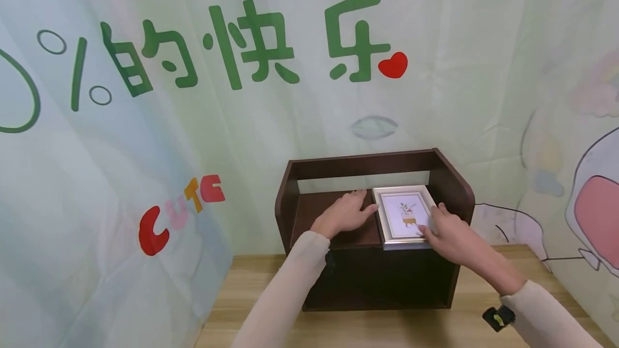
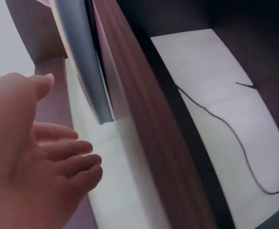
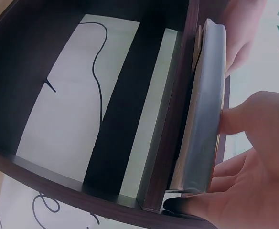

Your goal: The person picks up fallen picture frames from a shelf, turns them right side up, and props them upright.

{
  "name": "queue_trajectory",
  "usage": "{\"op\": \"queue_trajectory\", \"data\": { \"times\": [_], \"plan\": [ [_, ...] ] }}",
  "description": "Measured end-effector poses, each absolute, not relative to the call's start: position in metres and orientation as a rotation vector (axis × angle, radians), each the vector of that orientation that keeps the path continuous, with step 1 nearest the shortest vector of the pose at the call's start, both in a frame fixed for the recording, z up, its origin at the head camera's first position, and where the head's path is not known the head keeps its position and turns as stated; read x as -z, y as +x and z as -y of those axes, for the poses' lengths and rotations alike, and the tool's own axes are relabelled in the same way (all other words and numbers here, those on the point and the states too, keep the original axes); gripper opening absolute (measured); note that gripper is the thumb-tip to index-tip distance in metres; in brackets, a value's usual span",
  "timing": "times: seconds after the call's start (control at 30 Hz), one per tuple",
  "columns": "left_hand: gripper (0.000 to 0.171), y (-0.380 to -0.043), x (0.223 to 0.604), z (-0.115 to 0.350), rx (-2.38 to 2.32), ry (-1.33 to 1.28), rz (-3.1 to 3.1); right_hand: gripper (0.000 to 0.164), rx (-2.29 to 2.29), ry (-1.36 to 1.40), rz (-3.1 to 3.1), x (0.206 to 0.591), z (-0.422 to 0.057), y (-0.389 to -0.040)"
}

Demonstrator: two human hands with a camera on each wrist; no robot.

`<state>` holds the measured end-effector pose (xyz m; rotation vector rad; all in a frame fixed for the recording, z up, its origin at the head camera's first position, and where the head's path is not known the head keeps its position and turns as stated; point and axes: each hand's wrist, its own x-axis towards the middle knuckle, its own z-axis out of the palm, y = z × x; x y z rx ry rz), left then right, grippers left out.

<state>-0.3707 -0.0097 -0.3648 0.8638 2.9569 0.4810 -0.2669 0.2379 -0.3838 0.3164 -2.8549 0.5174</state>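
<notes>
1. Silver edging surrounds the picture frame point(image 1: 395, 220), which, in the head view, lies face up on the top board of the dark brown shelf point(image 1: 362, 165), towards its right side. Its print point(image 1: 408, 209) shows a plant in a yellow-brown pot. The right hand point(image 1: 450, 232) holds the frame by its right edge near the front corner, thumb over the face and fingers along the side. The left hand point(image 1: 345, 212) is spread over the board, its thumb pointing at the frame's left edge; whether its fingertips press the wood, I cannot tell. The shelf stands on a wood-grain desk point(image 1: 261, 283). Behind hangs pale cloth point(image 1: 271, 122) with large green characters, 1 red heart point(image 1: 393, 65) and the 4 coloured letters "CUTE" point(image 1: 181, 211). Both forearms wear cream sleeves.

2. From the left wrist, the left hand has its thumb held away from its 4 slightly bent fingers, with nothing in its grasp. A visible gap separates it from the frame's grey edge. A thin dark line curves across white material seen through the shelf.

3. From the right wrist, the right hand's thumb touches the near side of the frame, while a finger reaches round its lower end, beside the board's edge.
</notes>
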Motion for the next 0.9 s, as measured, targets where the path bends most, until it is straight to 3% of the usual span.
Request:
{"op": "queue_trajectory", "data": {
  "times": [0.57, 0.9],
  "plan": [
    [0.056, -0.391, 0.384, -0.010, -0.606, 0.778, -2.961, 0.046, -0.480, 0.261, 2.811, 0.391, -0.235, -0.269],
    [0.035, -0.388, 0.382, -0.018, -0.787, 0.769, -2.875, 0.024, -0.584, 0.169, 2.812, 0.389, -0.234, -0.270]
  ]
}}
